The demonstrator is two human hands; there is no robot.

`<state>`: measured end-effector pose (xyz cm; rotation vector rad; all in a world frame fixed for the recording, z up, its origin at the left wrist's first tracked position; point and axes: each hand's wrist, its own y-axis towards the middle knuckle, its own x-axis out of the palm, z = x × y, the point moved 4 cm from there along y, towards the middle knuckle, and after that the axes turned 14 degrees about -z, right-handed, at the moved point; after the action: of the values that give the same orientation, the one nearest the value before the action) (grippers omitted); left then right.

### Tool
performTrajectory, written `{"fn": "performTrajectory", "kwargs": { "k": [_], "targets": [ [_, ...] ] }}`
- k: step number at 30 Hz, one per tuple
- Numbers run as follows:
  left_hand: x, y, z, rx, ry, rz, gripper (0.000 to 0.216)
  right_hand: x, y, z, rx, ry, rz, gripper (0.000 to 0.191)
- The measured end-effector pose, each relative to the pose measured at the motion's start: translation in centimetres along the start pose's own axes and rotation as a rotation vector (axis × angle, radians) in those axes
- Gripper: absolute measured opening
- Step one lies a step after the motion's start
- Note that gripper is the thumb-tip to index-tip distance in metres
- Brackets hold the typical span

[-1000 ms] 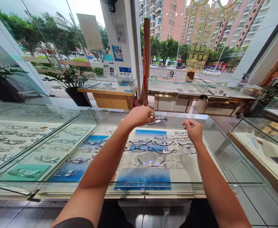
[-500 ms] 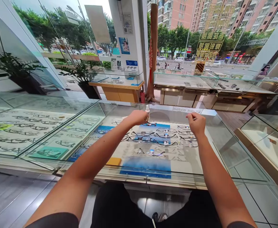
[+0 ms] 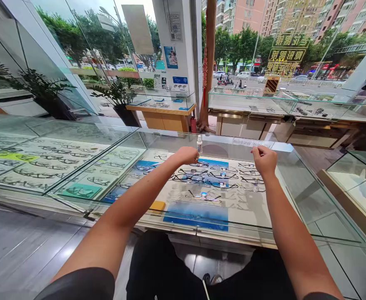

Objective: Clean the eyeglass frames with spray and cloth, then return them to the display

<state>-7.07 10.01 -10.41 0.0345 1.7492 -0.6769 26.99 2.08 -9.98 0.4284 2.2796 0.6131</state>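
Bottle [image 3: 199, 144] stands by left hand [image 3: 188, 156], right hand [image 3: 266, 161] apart, both curled, their hold unclear.

Red fire extinguisher [image 3: 193, 124] beside a brown trunk [image 3: 211, 46]

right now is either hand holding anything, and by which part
It cannot be told: the left hand is curled near the bottle and glasses, its grip hidden. Nothing shows in the right hand, also curled.
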Motion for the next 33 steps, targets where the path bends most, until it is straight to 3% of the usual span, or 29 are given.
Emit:
{"fn": "performTrajectory", "kwargs": {
  "k": [15, 20, 23, 27, 33],
  "targets": [
    [1.2, -1.8, 0.4, -0.012, -0.056, 0.097, 0.026, 0.1, -0.1, 0.2, 0.025, -0.049, -0.016, 0.038],
    [1.2, -6.0, -0.4, -0.047, -0.113, 0.214, 0.039, 0.0, -0.2, 0.3, 0.037, -0.064, -0.007, 0.037],
    [1.8, -9.8, -3.0, -0.100, -0.192, 0.324, 0.044, 0.0, -0.2, 0.4, 0.019, -0.069, -0.003, 0.037],
    [4.4, -14.2, -9.3, -0.265, -0.305, 0.447, 0.042, 0.1, -0.3, 0.6, 0.017, -0.053, 0.000, 0.037],
    [11.3, -17.3, -17.7, -0.526, -0.392, 0.372, 0.044, 0.3, -0.6, 0.2, 0.038, -0.066, -0.010, 0.036]
  ]
}}
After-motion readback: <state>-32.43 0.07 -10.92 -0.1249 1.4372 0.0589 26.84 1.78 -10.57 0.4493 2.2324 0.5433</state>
